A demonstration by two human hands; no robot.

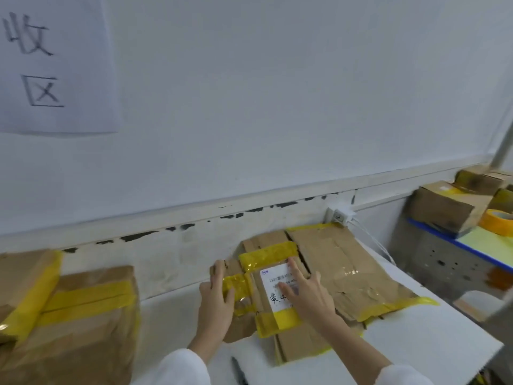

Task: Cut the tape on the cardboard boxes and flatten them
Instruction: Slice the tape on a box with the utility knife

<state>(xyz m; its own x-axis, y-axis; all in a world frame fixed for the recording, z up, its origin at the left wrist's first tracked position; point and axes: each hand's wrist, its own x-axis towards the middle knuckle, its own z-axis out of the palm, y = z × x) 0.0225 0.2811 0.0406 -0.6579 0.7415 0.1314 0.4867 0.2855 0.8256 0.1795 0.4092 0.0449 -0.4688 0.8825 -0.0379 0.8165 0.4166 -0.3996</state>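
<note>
A flattened cardboard box (266, 315) with yellow tape and a white shipping label (273, 287) lies on the white table, on top of a larger flattened box (349, 270). My left hand (215, 297) holds its left edge, thumb lying over the yellow tape. My right hand (308, 293) presses flat on the label with fingers spread. A dark pen-like tool (238, 370) lies on the table near the front edge, between my forearms.
Taped cardboard boxes (72, 315) are stacked at the left. At the right, a lower bench (477, 240) holds more boxes (447, 207) and a yellow tape roll (497, 222). A wall socket (340, 215) with white cables sits behind the table. A paper sign (52, 65) hangs on the wall.
</note>
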